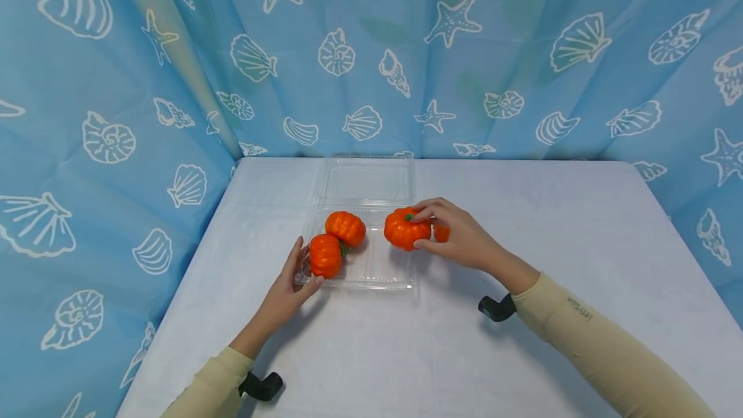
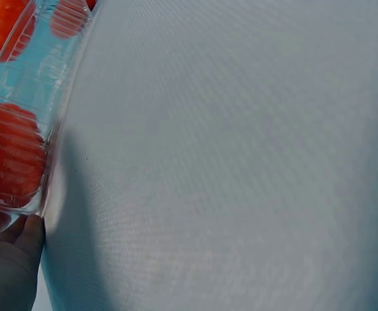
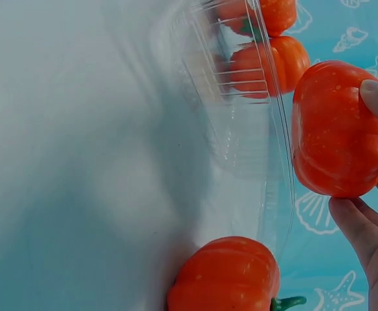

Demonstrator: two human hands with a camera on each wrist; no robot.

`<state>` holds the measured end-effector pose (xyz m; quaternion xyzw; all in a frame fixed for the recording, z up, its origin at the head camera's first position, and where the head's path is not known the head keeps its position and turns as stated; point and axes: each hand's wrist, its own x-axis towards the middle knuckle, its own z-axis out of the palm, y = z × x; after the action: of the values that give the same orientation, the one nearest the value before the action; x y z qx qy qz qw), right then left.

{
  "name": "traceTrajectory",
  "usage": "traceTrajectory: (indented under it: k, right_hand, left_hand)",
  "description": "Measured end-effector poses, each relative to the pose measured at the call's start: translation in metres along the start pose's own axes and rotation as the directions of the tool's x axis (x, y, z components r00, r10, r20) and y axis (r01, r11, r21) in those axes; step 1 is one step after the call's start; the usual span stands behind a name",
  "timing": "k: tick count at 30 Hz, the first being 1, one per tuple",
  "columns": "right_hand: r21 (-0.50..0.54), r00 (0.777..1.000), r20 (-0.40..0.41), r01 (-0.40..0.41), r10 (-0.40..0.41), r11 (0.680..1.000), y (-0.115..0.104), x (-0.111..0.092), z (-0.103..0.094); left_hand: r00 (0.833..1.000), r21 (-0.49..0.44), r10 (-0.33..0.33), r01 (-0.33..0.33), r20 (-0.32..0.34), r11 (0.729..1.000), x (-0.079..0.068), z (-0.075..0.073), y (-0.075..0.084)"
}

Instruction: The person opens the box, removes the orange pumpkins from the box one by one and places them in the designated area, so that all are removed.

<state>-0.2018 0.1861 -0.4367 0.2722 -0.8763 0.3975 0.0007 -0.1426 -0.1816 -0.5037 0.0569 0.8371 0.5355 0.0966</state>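
A clear plastic clamshell container (image 1: 371, 282) lies with its lid folded back. Two small orange pumpkins (image 1: 345, 229) with green stems sit close together in its left half. My left hand (image 1: 288, 287) grips the near left corner of the container, thumb at the front and fingers along the side. In my right hand (image 1: 462, 235) is another orange pumpkin (image 3: 341, 129), pinched between thumb and fingers and held up over the container's right side. One more pumpkin (image 3: 226, 277) rests on the table right of the container, mostly hidden behind the right hand in the head view.
A white cloth covers the table (image 1: 371, 353). Behind and to the left hangs a blue curtain (image 1: 360, 50) with white shells and starfish. The upright lid (image 1: 368, 182) lies at the back of the container. Dark wrist mounts (image 1: 497, 308) stick out below both sleeves.
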Motion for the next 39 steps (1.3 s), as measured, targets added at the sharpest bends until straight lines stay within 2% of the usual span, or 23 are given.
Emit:
traceTrajectory:
  k: [15,25,39]
  right_hand:
    - [-0.035,0.997,-0.065,0.031,-0.033,0.999,0.007,-0.014,-0.019]
    - [-0.032,0.994,-0.112,0.007,-0.010,0.999,0.021,-0.026,-0.031]
    - [-0.035,0.972,-0.227,-0.062,0.052,0.997,0.036,-0.048,-0.051]
  left_hand:
    - [1.000,0.001,-0.008,0.008,-0.007,1.000,0.001,0.001,0.002]
    - [1.000,0.002,-0.005,0.005,-0.005,1.000,0.001,0.001,-0.002]
    - [1.000,0.018,0.028,-0.028,-0.011,0.999,0.000,0.002,-0.003]
